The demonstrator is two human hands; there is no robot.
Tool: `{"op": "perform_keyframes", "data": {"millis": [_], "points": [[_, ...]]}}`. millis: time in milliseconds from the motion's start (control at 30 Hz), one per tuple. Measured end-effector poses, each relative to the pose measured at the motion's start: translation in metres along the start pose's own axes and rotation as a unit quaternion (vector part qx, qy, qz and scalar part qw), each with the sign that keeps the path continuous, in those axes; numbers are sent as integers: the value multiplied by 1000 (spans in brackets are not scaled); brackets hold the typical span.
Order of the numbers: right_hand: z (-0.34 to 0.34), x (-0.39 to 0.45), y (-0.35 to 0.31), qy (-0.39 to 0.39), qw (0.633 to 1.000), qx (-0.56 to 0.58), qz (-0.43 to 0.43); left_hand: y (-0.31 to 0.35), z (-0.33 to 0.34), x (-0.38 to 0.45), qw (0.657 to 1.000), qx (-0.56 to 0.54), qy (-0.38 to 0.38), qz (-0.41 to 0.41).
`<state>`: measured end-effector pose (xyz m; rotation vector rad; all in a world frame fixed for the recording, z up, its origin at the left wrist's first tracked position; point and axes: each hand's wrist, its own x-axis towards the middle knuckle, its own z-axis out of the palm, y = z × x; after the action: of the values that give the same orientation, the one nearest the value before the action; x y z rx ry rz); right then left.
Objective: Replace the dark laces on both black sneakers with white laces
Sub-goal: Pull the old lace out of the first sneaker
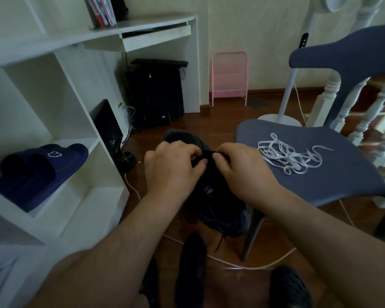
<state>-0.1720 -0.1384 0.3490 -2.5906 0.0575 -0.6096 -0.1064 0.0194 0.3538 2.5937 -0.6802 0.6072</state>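
Your left hand and right hand both pinch the dark lace on the sneaker; it's probably soft and limp, so grip near the eyelets.

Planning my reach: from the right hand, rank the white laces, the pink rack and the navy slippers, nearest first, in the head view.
From the right hand:
1. white laces, just to its right on the chair seat.
2. navy slippers, left, on the shelf.
3. pink rack, far back by the wall.

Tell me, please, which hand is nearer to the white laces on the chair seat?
Right. The right hand works at the black sneaker just beside the white laces; the left hand is farther off.
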Motion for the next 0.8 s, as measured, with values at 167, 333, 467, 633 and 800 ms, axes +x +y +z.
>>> {"op": "perform_keyframes", "data": {"millis": [167,333,467,633,800], "points": [[-5,1,1,-47,999,-21,-17,-7,8,-3,996,-80,16,42],[-1,1,4,-45,997,-62,-14,-6,5,-3,951,-308,-24,1],[-11,5,14,-4,998,-57,25,-8,-14,-2,853,-511,-101,-24],[-10,2,7,-17,998,-57,-5,-7,-13,-6,951,-279,-126,-36],[-3,0,-1,-24,996,-78,-35,0,-12,-4,960,-240,-124,-72]]}}
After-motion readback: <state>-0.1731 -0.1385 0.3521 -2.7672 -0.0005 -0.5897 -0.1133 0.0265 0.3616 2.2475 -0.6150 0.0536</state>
